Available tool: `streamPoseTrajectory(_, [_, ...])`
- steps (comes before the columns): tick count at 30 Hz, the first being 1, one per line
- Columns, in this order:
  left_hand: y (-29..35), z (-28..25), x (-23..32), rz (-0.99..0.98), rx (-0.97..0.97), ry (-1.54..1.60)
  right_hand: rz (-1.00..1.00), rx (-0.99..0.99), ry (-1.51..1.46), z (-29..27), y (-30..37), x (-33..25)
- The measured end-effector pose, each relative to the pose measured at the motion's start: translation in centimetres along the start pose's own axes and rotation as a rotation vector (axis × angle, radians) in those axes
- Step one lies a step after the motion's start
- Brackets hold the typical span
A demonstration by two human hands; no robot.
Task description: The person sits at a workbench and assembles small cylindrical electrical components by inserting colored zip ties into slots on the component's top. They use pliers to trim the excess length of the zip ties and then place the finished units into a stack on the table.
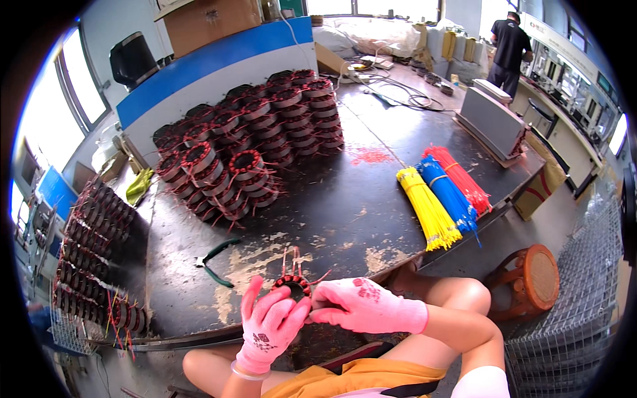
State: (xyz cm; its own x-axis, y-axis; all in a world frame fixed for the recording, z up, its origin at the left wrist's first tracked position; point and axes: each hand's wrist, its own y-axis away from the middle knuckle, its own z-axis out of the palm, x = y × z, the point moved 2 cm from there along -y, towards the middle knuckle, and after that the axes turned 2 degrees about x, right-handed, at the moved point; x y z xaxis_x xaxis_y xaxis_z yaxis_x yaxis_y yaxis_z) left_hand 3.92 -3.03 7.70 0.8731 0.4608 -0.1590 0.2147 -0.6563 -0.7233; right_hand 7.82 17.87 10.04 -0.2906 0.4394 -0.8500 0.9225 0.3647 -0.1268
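Both my hands wear pink gloves and meet near the table's front edge. My left hand holds a small ring-shaped motor stator, its fingers in front of the ring's lower part. Red-wound coils line the ring, and several thin red wire leads stick up and out to the right. At the ring's right side my right hand is closed, thumb and fingers pinched together. Whatever sits between its fingertips is too small to make out. Behind and left of the stator, green-handled cutting pliers lie on the table, handles apart.
Stacked stators stand at the table's back left, with more rows farther left. Yellow, blue and red wire bundles lie at the right. A wooden stool and wire-mesh cage stand beyond. A person works far back.
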Motion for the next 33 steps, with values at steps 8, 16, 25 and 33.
streamPoseTrajectory(8, [3.5, -3.2, -3.1, -0.125, -0.129, -0.157, 0.052, 0.147, 0.27, -2.5, 3.7, 1.8])
streamPoseTrajectory(16, [-0.2, -1.2, 1.1, -0.102, -0.096, 0.164, -0.257, 0.392, 0.338, 1.4, 0.8, -1.4])
streamPoseTrajectory(25, [6.1, 0.2, -3.5, -0.486, 0.004, 0.33, -0.671, 0.562, -0.76, -7.4, 6.2, -14.1])
streamPoseTrajectory(33, [4.1, 0.0, -1.3, -0.326, -0.011, 0.238, -0.006, 0.092, -2.174, -4.9, 12.2, -17.3])
